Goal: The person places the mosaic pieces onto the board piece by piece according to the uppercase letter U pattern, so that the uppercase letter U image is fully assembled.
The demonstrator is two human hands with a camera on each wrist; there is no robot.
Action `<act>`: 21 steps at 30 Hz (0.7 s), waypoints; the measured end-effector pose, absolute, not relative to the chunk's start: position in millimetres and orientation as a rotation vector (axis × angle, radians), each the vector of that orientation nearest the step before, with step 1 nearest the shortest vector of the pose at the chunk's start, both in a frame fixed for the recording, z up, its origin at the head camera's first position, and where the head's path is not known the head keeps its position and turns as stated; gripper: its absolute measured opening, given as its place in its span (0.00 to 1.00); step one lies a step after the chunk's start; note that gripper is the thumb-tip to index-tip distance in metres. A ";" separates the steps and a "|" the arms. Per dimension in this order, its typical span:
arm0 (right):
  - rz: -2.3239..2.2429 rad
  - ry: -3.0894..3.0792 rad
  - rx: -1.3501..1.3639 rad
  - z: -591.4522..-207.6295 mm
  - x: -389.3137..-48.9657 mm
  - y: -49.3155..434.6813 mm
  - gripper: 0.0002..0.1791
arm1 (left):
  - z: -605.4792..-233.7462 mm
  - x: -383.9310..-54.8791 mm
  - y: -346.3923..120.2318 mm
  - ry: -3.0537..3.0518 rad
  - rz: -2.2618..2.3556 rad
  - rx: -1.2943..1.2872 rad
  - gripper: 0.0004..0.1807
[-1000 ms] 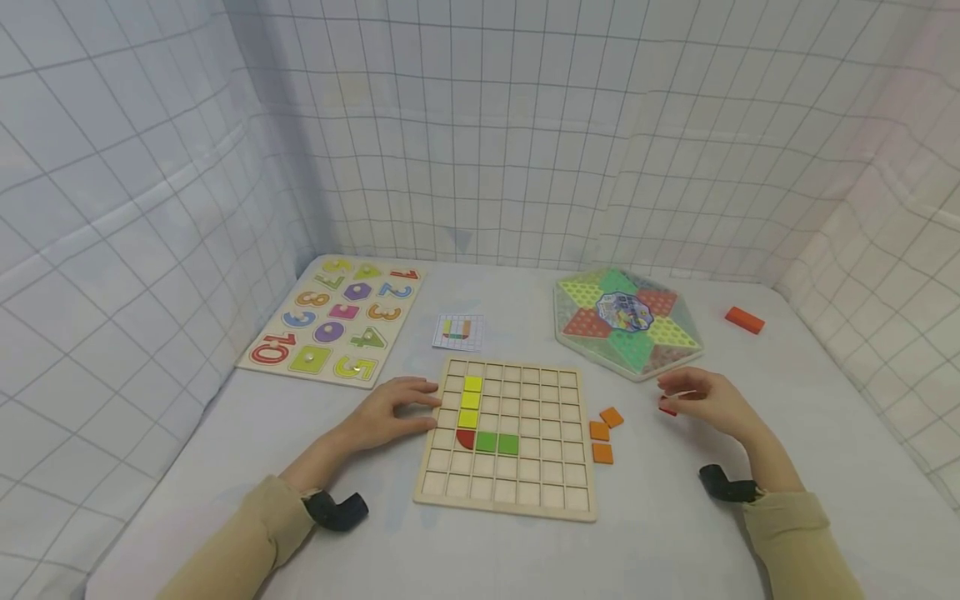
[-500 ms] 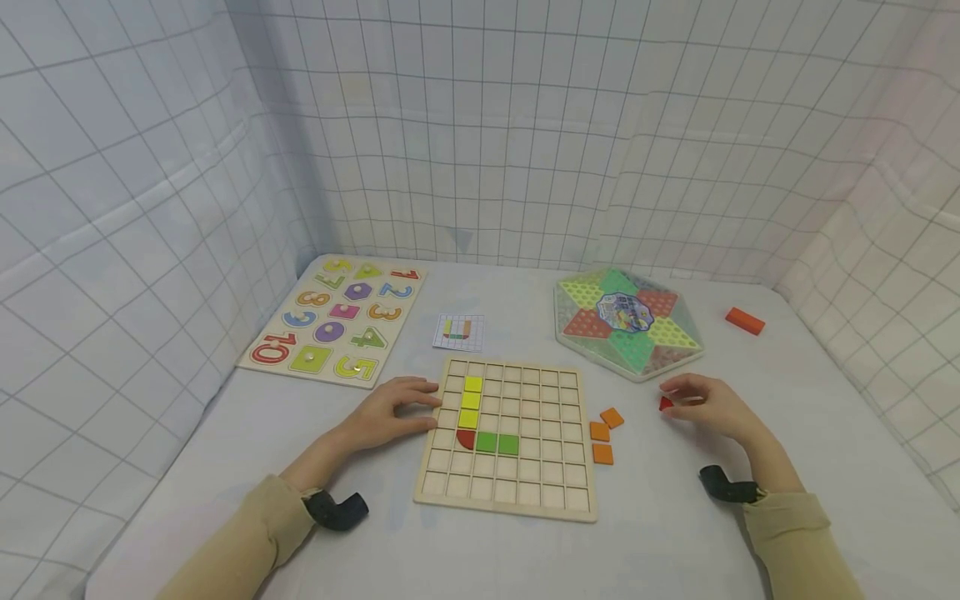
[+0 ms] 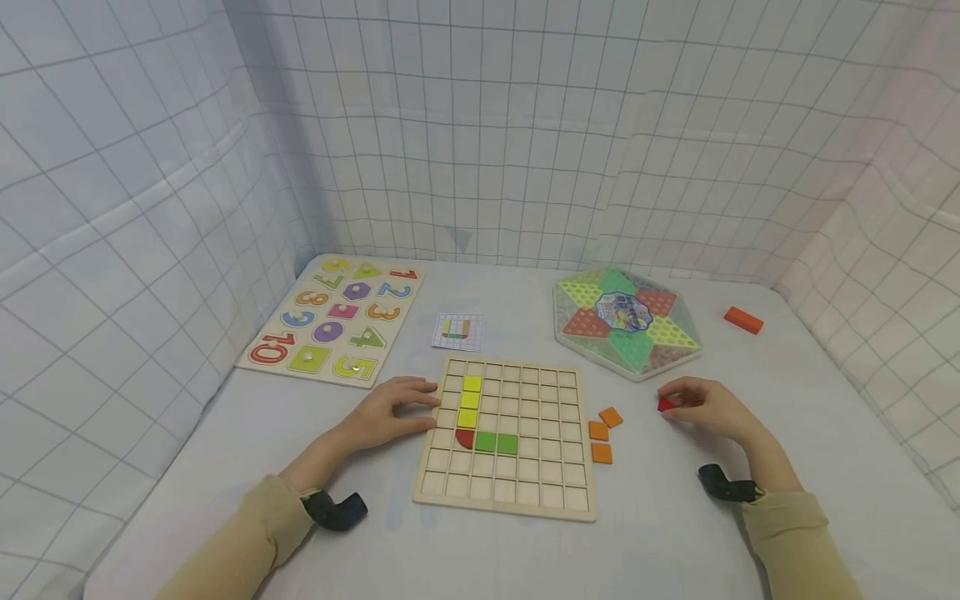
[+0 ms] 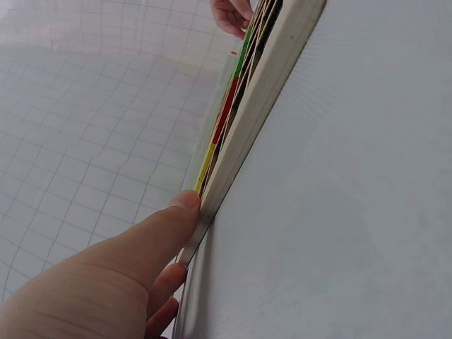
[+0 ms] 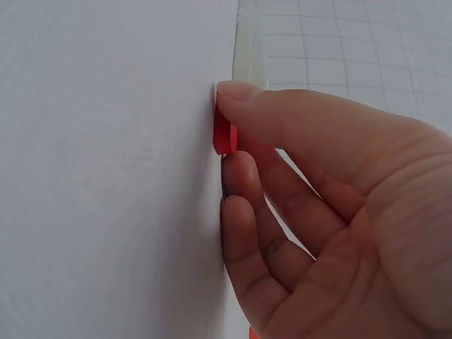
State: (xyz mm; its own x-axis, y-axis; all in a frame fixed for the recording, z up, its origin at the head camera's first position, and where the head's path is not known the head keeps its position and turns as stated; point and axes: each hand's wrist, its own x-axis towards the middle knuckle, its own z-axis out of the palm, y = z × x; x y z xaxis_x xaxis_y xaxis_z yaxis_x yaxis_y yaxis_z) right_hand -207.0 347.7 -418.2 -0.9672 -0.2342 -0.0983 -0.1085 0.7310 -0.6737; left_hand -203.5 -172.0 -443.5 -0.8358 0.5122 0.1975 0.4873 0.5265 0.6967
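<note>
My right hand pinches a small red tile between thumb and fingers at the table surface; its full shape is partly hidden by them. My left hand rests at the left edge of a wooden grid board, its thumb and fingertips touching the rim. On the board, several yellow tiles form a column. Below them lies a red quarter-round tile, then two green tiles to its right. Three orange tiles lie on the table just right of the board.
A pattern card lies behind the board. A number puzzle board is at the back left, and a hexagonal game box at the back right. An orange-red bar lies farther right. Gridded cloth walls enclose the table.
My right fingers have turned the red tile and lifted its edge into a firmer pinch, showing more of it. The left hand and the tiles on the board stay in place.
</note>
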 end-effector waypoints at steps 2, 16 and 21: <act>-1.048 2.759 -0.280 -418.1 -206.8 347.3 0.19 | -443.1 -203.4 -171.8 2.715 1.224 0.887 0.20; -1.034 2.779 -0.266 -420.6 -207.9 344.2 0.19 | -442.8 -203.2 -172.6 2.717 1.216 0.897 0.21; -1.054 2.756 -0.266 -420.8 -208.9 343.9 0.19 | -443.2 -203.6 -172.3 2.715 1.220 0.905 0.21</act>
State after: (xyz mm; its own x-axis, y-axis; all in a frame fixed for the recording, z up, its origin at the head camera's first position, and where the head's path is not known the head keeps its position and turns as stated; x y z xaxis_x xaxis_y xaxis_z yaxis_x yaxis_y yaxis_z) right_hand -208.9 343.9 -420.8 -0.9681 -0.2291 -0.1018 -0.1028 0.7330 -0.6724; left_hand -203.6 -172.3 -443.2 -0.8305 0.5194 0.2012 0.4954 0.5235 0.6932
